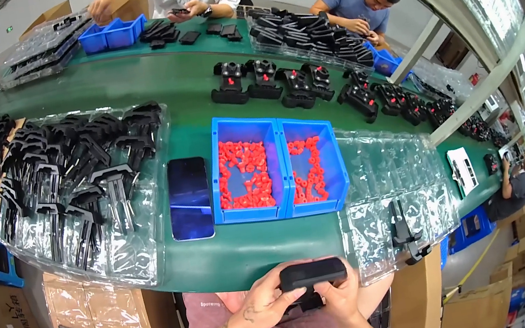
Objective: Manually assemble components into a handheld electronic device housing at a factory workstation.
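A: Fig. 1, head view. What do your hands hold?

B: Both hold one black part (312,273), low in the picture, over my lap and just short of the near edge of the tabletop (223,259). My left hand (265,301) wraps its left end, grip closed on it; my right hand (339,292) cups it from below and right, fingers curled on it. A smaller black piece shows beneath it, too hidden to tell.

A: Which step?

B: I judge it a fitting or checking step on the part, held in the air, not yet set down. Whether a red clip is already on it, I cannot tell.

A: What does the next move call for?

B: Likely a reach forward. The two blue bins (276,162) of red clips (245,175) stand straight ahead, touching each other; a phone (189,198) lies just left of them.

A: Edges and room?

B: A bare green strip lies between bins and near edge. The left tray (146,251) of black parts overhangs that edge; the right clear tray (397,211) is mostly empty, one black part (405,232) in it.
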Available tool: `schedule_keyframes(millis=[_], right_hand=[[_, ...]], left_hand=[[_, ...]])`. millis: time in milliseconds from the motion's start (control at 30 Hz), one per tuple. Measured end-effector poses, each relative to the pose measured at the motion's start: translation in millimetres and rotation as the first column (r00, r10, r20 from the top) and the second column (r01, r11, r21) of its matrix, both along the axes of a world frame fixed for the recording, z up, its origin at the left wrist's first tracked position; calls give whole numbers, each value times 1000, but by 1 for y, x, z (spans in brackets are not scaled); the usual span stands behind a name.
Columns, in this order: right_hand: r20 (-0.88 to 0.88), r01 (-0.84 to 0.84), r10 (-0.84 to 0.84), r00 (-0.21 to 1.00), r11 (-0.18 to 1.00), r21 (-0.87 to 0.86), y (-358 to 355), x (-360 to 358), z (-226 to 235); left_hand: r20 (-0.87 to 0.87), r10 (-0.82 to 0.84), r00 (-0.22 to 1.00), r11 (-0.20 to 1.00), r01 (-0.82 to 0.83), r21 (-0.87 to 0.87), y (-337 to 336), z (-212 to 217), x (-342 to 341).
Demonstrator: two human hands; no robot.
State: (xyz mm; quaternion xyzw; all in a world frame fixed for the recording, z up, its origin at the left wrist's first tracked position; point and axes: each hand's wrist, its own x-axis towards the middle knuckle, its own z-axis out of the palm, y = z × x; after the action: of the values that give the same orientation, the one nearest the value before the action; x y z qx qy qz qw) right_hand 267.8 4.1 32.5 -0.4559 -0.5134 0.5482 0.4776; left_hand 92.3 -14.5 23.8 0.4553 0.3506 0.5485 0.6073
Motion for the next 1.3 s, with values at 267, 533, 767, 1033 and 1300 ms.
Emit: schedule_keyframes(millis=[267, 533, 767, 1033, 1300], right_hand=[[342, -540, 502, 794, 841, 20, 22, 7, 3], [327, -546, 510, 795, 838, 20, 5, 6, 0], [-31, -376, 382, 924, 890, -257, -1, 7, 1], [93, -298, 299, 950, 954, -27, 43, 6, 45], [411, 96, -297, 862, 892, 442, 201, 20, 122]], left_hand=[[191, 43, 981, 970, -87, 225, -1, -14, -11], [423, -16, 906, 987, -53, 151, -4, -28, -4], [434, 232, 871, 973, -205, -108, -9, -43, 3], [478, 412, 776, 901, -424, -88, 5, -29, 1], [198, 87, 976, 994, -99, 55, 12, -34, -30]])
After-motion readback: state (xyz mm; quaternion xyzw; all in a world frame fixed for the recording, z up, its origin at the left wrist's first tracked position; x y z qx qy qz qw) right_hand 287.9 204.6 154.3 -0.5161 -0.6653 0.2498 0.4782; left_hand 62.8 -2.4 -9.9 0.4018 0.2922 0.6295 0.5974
